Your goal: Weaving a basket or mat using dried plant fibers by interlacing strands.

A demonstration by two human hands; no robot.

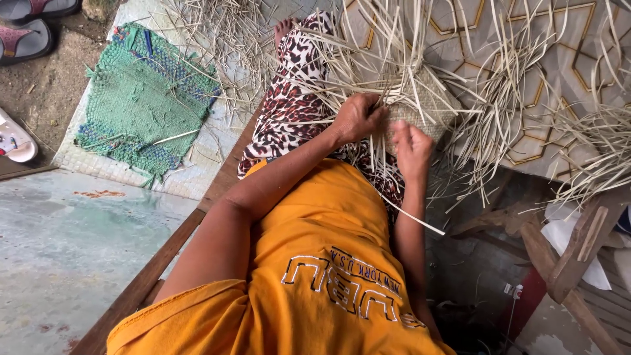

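- Woven mat (430, 108): pale straw-coloured, tightly plaited patch at upper centre of the frame, lying over the person's lap; loose strips (499, 98) fan out from its edges in all directions.
- Left hand (358, 117): at centre frame, fingers curled and pinching a few strips at the mat's left edge.
- Right hand (413, 148): just right of and below the left, fingers bent onto the mat's lower edge, pressing strips; exact grip cannot be told.
- One long strip (414, 217) runs diagonally from under the right hand toward lower right.
- Surroundings: spotted skirt (289, 105) under the mat; orange shirt (322, 263) fills lower centre; green mat (144, 98) at upper left; sandals (29, 26) at the top left corner; patterned floor covering (559, 39) at upper right; wooden frame (578, 250) at lower right.
- Obstruction: loose strips cross over the mat and both hands, hiding fingertips.
- Orientation: the mat's long axis runs roughly from lower left to upper right.
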